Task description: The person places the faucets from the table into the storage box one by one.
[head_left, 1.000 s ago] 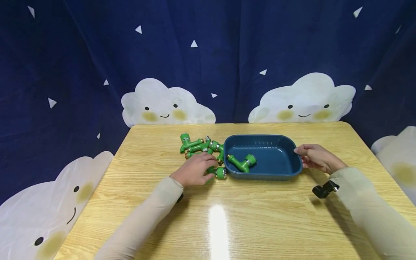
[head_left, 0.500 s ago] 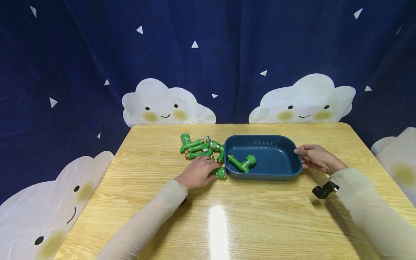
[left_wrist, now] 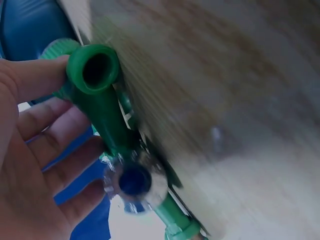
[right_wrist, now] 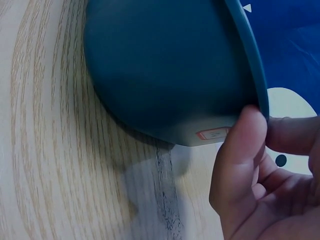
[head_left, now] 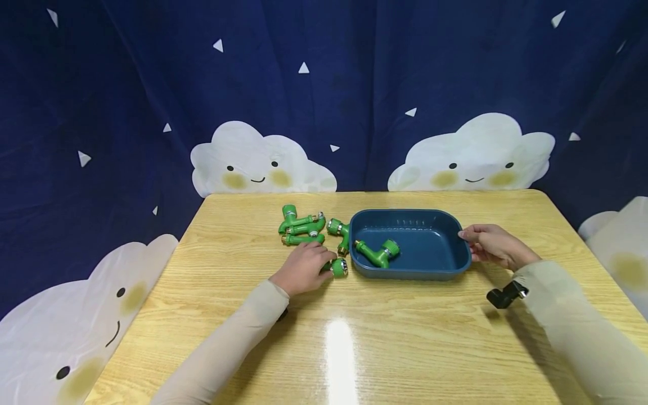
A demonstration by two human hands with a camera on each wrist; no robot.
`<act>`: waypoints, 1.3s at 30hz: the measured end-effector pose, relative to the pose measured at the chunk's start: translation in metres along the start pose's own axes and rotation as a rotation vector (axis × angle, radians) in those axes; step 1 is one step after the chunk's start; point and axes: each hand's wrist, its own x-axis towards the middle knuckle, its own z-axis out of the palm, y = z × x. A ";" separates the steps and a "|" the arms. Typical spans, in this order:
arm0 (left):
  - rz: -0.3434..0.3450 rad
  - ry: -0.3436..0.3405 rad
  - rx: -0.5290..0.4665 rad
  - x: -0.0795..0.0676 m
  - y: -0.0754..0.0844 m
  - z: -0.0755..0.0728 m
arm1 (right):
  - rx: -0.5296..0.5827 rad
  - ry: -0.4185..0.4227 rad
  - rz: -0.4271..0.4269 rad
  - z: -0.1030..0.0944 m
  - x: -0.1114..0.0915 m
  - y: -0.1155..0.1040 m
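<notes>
My left hand [head_left: 302,269] has thumb and fingers round a green plastic tap [head_left: 339,268] on the table, just left of the blue basin. In the left wrist view the thumb presses by the open spout of this tap [left_wrist: 107,117], and the fingers curl along its far side. At the basin's right end my right hand [head_left: 493,244] pinches the rim, thumb on one side and fingers on the other. This dark blue basin [head_left: 410,275] stands on the table, and inside its left part lies another green tap [head_left: 377,257] with a ribbed knob.
Several more green taps [head_left: 302,240] with brass ends lie in a cluster beyond my left hand. One tap [head_left: 345,232] lies right at the basin's left wall. A dark blue curtain with clouds [head_left: 263,160] hangs behind the wooden table [head_left: 415,332].
My left hand first shifted right along the tap, then back slightly left with it, so the tap is now farther from the basin. Neighbouring taps shifted slightly left. The right hand stays on the rim.
</notes>
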 end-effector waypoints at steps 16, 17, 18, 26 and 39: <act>-0.023 -0.001 0.018 -0.002 0.003 -0.005 | 0.029 -0.018 0.003 -0.001 -0.003 -0.003; -0.023 -0.005 0.016 -0.003 0.003 -0.005 | 0.029 -0.019 0.002 -0.001 -0.002 -0.003; -0.022 -0.010 0.012 -0.003 0.003 -0.005 | 0.029 -0.019 0.001 -0.001 -0.002 -0.003; 0.051 -0.108 -0.045 -0.006 0.000 -0.005 | 0.026 -0.016 0.003 -0.001 -0.001 -0.001; 0.029 -0.288 -0.081 -0.010 0.002 -0.009 | 0.027 -0.018 0.009 0.000 0.000 -0.001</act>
